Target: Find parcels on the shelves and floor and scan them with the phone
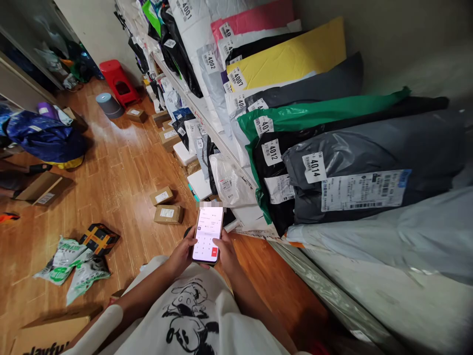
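A smartphone (207,234) is upright in front of my body, its lit screen showing a number keypad with a red key at the lower right. My left hand (184,254) is closed around its left edge, the thumb by the keypad. On the opposite edge, my right hand (224,251) grips it too, its thumb over the keypad's right side. Beyond the phone, a white plastic parcel (229,180) leans on the lower shelf. Above to the right stands a dark grey parcel (369,153) labelled 4014, beside a green parcel (325,111) and a yellow envelope (291,52).
Two small cardboard boxes (168,214) lie on the wooden floor left of the shelf (207,125). Green-and-white bags (70,264) and a black-and-orange box (99,239) lie farther left. A red stool (117,81) and a blue-grey cylinder (110,105) stand near the wall.
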Demonstrator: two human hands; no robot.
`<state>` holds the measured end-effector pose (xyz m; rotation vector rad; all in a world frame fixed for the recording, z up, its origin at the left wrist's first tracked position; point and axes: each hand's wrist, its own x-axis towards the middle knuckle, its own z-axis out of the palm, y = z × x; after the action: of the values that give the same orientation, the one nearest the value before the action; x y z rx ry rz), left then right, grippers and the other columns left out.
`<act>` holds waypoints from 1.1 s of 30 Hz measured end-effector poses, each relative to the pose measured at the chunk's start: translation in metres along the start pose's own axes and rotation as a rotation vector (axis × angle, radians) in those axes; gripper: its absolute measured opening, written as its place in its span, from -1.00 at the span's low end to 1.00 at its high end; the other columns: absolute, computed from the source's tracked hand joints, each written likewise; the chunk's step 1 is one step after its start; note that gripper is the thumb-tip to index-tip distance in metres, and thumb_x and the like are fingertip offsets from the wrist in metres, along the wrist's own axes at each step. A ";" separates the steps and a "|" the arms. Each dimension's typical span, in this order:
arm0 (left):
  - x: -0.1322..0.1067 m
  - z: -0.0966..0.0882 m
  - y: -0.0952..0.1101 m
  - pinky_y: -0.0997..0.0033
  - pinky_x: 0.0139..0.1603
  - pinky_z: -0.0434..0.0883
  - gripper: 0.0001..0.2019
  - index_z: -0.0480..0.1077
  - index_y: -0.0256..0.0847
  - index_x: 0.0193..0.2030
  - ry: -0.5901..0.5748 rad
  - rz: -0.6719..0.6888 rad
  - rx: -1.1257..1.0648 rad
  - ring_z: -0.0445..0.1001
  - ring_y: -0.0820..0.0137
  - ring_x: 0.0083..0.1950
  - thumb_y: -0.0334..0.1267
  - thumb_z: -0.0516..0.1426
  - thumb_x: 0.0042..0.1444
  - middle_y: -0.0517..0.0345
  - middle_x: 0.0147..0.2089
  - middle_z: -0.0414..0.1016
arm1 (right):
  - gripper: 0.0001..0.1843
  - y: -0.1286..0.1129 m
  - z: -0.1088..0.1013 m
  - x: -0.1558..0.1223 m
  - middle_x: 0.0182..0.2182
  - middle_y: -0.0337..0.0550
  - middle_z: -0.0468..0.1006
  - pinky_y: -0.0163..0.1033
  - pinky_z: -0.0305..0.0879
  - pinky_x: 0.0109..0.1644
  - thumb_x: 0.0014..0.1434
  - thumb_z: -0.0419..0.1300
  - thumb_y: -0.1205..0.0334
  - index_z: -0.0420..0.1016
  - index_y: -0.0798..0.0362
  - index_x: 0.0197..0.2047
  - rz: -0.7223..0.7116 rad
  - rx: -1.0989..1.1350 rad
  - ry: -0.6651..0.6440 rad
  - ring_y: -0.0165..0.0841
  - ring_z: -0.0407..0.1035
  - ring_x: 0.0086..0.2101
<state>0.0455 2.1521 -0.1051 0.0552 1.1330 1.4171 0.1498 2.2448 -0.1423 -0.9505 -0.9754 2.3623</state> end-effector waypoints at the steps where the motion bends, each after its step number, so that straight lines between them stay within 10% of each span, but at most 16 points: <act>1: 0.000 -0.001 -0.001 0.26 -0.56 0.51 -0.25 0.06 -0.19 0.34 0.001 -0.003 0.001 0.47 -0.05 -0.02 -0.15 0.12 -0.04 -0.19 0.27 0.27 | -0.57 -0.001 0.002 0.001 -0.28 -0.13 0.68 -0.15 0.46 -0.32 -0.09 0.24 0.16 0.48 0.01 -0.09 0.006 0.006 0.025 -0.16 0.56 -0.35; 14: -0.003 0.000 -0.003 0.29 -0.53 0.51 -0.16 0.02 -0.15 0.37 -0.012 -0.011 0.078 0.50 0.00 -0.08 -0.13 0.16 -0.10 -0.20 0.26 0.27 | -0.59 -0.004 0.013 0.007 -0.39 -0.13 0.67 -0.16 0.45 -0.37 -0.07 0.31 -0.08 0.51 0.05 -0.26 -0.013 -0.048 0.211 -0.19 0.54 -0.44; 33: -0.003 -0.003 -0.002 0.37 -0.53 0.48 -0.17 -0.01 -0.03 0.42 -0.018 0.009 -0.021 0.47 0.02 -0.03 -0.14 0.16 -0.03 -0.11 0.29 0.26 | -0.62 0.004 -0.002 0.002 -0.27 -0.12 0.68 -0.17 0.40 -0.30 -0.02 0.14 0.10 0.55 0.06 -0.14 -0.053 -0.073 0.027 -0.17 0.54 -0.31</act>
<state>0.0461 2.1475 -0.1061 0.0578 1.1043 1.4334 0.1497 2.2446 -0.1472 -0.9684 -1.0695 2.2787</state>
